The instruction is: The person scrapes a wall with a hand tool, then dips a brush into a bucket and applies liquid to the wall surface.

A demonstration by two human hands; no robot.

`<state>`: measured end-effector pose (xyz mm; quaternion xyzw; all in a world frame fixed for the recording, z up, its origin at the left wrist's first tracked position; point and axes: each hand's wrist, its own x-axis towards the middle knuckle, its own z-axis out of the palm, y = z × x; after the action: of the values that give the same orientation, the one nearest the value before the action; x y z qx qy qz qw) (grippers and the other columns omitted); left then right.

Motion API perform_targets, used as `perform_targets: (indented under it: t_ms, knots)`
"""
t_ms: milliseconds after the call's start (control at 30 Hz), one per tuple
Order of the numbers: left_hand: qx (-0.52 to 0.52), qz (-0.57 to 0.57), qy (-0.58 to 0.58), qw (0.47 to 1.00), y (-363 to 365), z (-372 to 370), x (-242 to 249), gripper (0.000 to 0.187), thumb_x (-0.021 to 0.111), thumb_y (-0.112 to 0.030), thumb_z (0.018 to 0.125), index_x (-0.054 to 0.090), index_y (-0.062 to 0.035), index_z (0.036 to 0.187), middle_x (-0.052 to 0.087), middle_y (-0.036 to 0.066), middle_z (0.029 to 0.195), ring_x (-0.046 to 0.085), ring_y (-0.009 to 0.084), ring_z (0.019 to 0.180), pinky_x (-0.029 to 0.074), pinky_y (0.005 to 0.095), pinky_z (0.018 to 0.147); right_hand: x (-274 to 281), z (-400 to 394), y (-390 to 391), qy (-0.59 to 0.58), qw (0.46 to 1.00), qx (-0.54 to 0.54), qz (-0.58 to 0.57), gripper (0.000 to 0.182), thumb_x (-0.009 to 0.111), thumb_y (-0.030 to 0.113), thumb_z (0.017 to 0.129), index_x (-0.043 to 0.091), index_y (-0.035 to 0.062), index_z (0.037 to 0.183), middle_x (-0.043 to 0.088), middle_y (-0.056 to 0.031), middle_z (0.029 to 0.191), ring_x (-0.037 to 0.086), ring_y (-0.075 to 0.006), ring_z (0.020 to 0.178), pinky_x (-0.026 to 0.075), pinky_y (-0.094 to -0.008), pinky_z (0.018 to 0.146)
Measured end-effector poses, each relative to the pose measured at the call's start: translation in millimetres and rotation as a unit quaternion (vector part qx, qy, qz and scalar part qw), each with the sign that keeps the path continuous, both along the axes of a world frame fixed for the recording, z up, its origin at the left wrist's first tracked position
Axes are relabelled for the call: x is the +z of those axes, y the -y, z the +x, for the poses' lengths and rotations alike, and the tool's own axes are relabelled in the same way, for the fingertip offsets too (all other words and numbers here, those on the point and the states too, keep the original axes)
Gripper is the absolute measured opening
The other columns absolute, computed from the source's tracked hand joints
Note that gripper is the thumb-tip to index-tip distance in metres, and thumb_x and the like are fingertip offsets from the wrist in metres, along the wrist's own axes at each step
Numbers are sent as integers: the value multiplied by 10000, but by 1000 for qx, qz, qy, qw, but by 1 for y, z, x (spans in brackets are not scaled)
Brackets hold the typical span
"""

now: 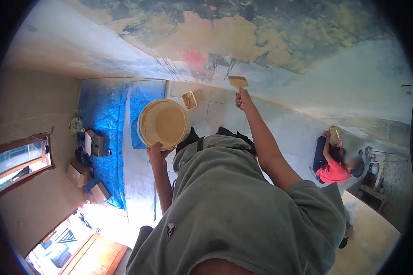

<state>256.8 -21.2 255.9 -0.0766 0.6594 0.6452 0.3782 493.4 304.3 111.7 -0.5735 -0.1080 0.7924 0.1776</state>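
My left hand [158, 150] grips the rim of a round cream bucket [142, 124], tilted so that its pale inside shows; the fingers are partly hidden. In my right hand [243, 98] is the handle of a wide flat paintbrush [238, 82]. The brush's dark bristle edge points up at the wall [280, 85], where it overlaps the lower part in this view. Patchy tan and dark green areas, dark streaks and a pink smudge mark the wall above the brush.
A small rectangular tub [189, 100] sits on the tiled floor [215, 110] past the bucket. To the left, a blue tarp [108, 103] carries cardboard boxes [93, 143]. At right, a person in a red shirt [334, 172] crouches by the wall, holding a tan object.
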Motion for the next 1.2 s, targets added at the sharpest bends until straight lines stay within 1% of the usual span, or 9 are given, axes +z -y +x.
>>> perform_targets:
  t_ms: [233,433,533,600,833,900,1000,1133,1200]
  knots:
    - [-28,0,13,1000,-12,-71,13,562,450,-16,650,358,25,1203,525,237,1050,623,382,776,588,434,549,34,-68,-52,-12,998,-64,-1,385,418,403,867,334,188,559,249,81,405,200,-76,307,168,-239,320]
    - [-48,-39,19,998,-20,-131,5,577,444,-2,620,377,45,1191,540,229,1017,629,377,764,585,445,541,125,-97,-61,-26,990,-136,19,332,417,291,869,335,180,567,241,88,406,180,-71,305,147,-228,319]
    - [-88,-26,18,996,-22,-168,-8,581,442,3,628,372,19,1204,536,226,1031,627,373,778,585,445,540,169,-93,-46,-126,983,-131,17,361,393,300,886,328,177,553,243,77,408,184,-75,303,142,-236,318]
    - [-132,-12,1,991,-21,-190,-18,597,442,10,649,340,-35,1235,523,229,1063,621,381,797,584,455,539,214,-97,-28,-134,980,-116,85,366,411,311,894,352,161,566,239,85,407,177,-68,297,149,-231,313]
    - [-237,-30,-16,971,-68,-230,-5,527,434,-15,667,351,45,1184,573,236,956,641,357,672,581,401,469,329,-108,31,-111,949,-139,260,419,442,422,900,411,128,603,241,85,408,158,-60,292,152,-228,307]
    - [-250,-39,-27,967,-77,-234,-10,525,430,-14,670,352,38,1187,573,236,955,641,361,674,583,398,470,333,-114,35,-78,910,-154,377,435,434,442,906,429,116,617,236,80,409,168,-56,302,159,-219,316]
    - [-245,-49,-10,968,-94,-228,-8,569,427,13,642,381,1,1208,562,221,1004,642,352,700,583,396,463,294,-113,22,-60,896,-160,409,444,439,457,901,443,110,624,241,64,419,188,-56,319,166,-214,328]
    - [-253,-13,13,967,-104,-215,4,541,440,-3,659,358,8,1194,558,233,989,637,367,680,589,416,492,192,-105,13,-62,928,-189,314,425,462,494,874,476,97,722,305,52,481,250,-59,361,185,-203,337]
    - [-245,-11,25,969,-103,-203,4,543,443,-6,659,357,6,1195,556,230,995,636,367,684,588,419,492,150,-104,18,-3,944,-176,280,427,452,514,871,470,108,738,309,63,474,266,-55,353,214,-194,327]
